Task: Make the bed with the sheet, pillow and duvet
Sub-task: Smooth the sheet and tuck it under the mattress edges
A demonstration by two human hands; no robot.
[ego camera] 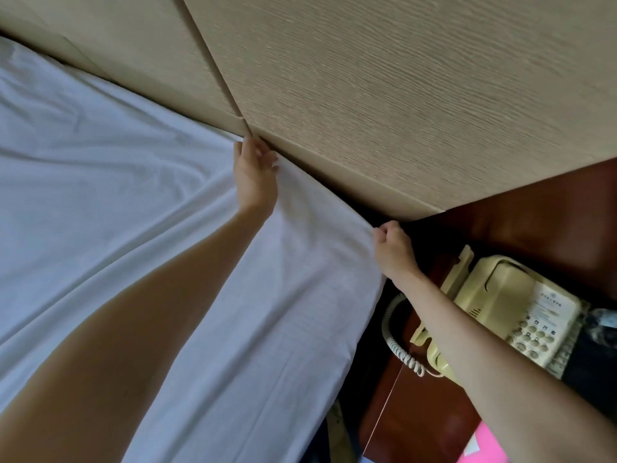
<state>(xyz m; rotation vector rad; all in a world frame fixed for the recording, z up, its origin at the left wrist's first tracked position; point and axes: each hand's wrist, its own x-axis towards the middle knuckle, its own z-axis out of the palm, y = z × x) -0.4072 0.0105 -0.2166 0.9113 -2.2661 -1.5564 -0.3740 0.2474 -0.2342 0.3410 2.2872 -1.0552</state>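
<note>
A white sheet [110, 182] covers the bed and drapes over its right corner. My left hand [254, 172] lies on the sheet at the head edge, fingers reaching into the gap against the beige headboard [384, 95]; whether they pinch fabric is hidden. My right hand [392, 243] is curled into a fist and grips the sheet's corner edge at the side of the bed, just below the headboard. No pillow or duvet is in view.
A dark red wooden nightstand [534, 208] stands right of the bed. On it sits a cream corded telephone [510, 305] with a coiled cord [400, 349], under my right forearm. Something pink [484, 442] shows at the bottom edge.
</note>
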